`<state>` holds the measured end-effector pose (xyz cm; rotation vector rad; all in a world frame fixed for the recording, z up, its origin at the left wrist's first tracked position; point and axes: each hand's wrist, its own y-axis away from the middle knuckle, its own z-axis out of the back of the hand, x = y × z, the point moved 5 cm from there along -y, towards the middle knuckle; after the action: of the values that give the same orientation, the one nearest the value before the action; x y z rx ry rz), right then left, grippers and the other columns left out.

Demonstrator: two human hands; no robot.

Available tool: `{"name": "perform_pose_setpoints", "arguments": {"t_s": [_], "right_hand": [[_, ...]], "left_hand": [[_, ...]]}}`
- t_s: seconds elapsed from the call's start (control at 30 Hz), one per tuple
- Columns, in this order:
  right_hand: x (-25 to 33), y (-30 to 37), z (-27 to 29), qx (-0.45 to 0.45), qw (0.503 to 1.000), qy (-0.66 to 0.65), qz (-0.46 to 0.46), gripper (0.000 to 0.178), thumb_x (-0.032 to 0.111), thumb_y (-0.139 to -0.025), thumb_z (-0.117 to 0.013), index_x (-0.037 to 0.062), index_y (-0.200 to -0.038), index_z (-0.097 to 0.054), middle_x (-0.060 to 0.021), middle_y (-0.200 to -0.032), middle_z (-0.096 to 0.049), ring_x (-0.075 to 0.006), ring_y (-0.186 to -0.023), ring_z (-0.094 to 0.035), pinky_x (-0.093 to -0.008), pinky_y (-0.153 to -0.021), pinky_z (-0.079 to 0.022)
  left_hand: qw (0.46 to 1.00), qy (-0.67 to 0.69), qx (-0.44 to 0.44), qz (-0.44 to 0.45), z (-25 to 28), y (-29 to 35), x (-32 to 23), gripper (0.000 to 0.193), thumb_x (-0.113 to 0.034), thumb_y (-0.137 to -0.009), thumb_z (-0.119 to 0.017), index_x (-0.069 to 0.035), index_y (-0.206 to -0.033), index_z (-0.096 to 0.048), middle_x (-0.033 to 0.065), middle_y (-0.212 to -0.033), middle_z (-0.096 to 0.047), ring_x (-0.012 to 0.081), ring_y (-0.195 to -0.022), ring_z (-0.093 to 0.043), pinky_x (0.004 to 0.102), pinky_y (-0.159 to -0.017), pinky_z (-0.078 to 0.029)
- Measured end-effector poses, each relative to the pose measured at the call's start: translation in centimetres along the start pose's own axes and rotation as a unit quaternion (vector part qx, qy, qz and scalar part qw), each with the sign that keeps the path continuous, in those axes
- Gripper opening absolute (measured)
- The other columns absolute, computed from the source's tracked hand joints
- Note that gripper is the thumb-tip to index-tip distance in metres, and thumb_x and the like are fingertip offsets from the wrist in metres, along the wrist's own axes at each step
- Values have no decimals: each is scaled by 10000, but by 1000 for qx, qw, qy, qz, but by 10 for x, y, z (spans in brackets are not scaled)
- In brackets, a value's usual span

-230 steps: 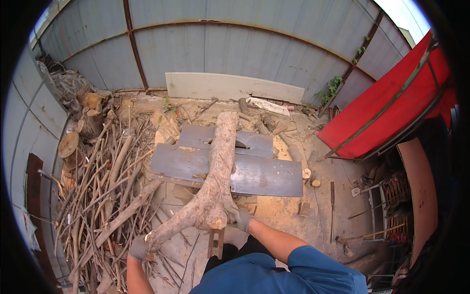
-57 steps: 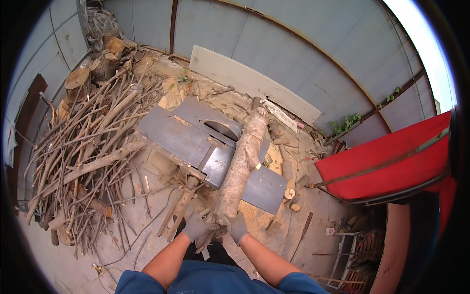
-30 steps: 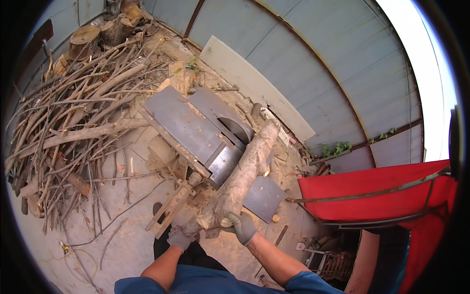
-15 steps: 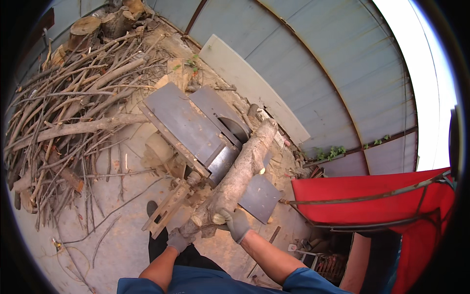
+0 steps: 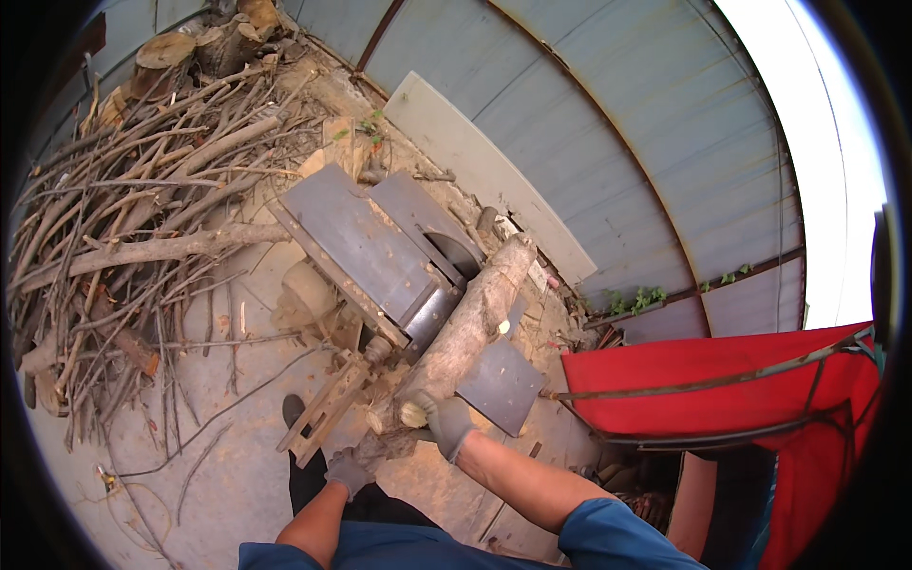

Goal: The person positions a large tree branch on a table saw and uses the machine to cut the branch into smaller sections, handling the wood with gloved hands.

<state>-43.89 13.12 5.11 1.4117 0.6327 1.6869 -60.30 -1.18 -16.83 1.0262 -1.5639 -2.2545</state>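
Observation:
A thick bark-covered log (image 5: pixel 461 332) lies slantwise along the right side of a metal-topped saw table (image 5: pixel 356 242), its far end near the wall. A dark round blade (image 5: pixel 454 255) shows in the table's slot, close by the log's upper part. My right hand (image 5: pixel 448 426), in a grey glove, is closed on the log's near end beside a pale cut stub (image 5: pixel 412 415). My left hand (image 5: pixel 350 472), also gloved, grips the lower, forked end of the log; its fingers are partly hidden.
A large heap of branches (image 5: pixel 142 209) covers the left, with stumps (image 5: pixel 166 52) behind. A light board (image 5: pixel 484 166) leans on the metal wall (image 5: pixel 589 152). A metal plate (image 5: pixel 500 388) juts out right of the log. A red cover (image 5: pixel 712 380) hangs over a frame at right.
The log's near end has shifted slightly left and seems to have turned a little. Both hands have moved with it, the left one slightly lower.

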Motion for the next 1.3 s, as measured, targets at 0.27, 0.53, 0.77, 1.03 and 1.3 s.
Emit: {"name": "perform_pose_setpoints", "arguments": {"t_s": [0.27,0.53,0.77,1.03,1.3], "right_hand": [[4,-12,-21,-3,999,46,-23,319,353,-989,-731,142,-1227,-761,-80,-1185,-722,-240,-987,-738,-413,-769,-663],[-4,-10,-14,12,996,34,-77,358,438,-1009,-696,224,-1292,-744,-48,-1204,-718,-213,-1010,-723,-412,-838,-639],[-4,5,7,71,995,2,-70,339,477,-994,-714,241,-1234,-755,-18,-1156,-708,-181,-1018,-681,-328,-801,-619],[9,13,-2,101,993,39,-40,292,410,-1026,-683,223,-1239,-754,4,-1151,-702,-138,-1001,-676,-316,-801,-623],[20,12,-14,92,988,118,-25,370,424,-1111,-517,174,-1329,-681,-1,-1109,-695,-125,-929,-687,-274,-766,-615]], "left_hand": [[988,129,-55,-66,-38,-42,29,982,-336,-648,-922,-12,-1472,-497,232,-1384,-631,367,-1321,-590,409,-1149,-462],[994,60,-89,-25,-33,-31,24,1000,-400,-685,-878,-65,-1516,-433,190,-1481,-539,370,-1390,-500,500,-1134,-455],[993,17,-117,-15,-26,-34,21,997,-439,-698,-901,-52,-1492,-437,193,-1448,-560,381,-1403,-469,450,-1154,-428],[985,44,-163,-26,-20,-34,26,1023,-407,-644,-926,-38,-1473,-452,190,-1410,-591,391,-1370,-508,477,-1136,-443],[987,59,-149,-29,-16,-25,18,985,-392,-664,-921,-32,-1449,-448,206,-1422,-584,387,-1371,-509,477,-1134,-445]]}}
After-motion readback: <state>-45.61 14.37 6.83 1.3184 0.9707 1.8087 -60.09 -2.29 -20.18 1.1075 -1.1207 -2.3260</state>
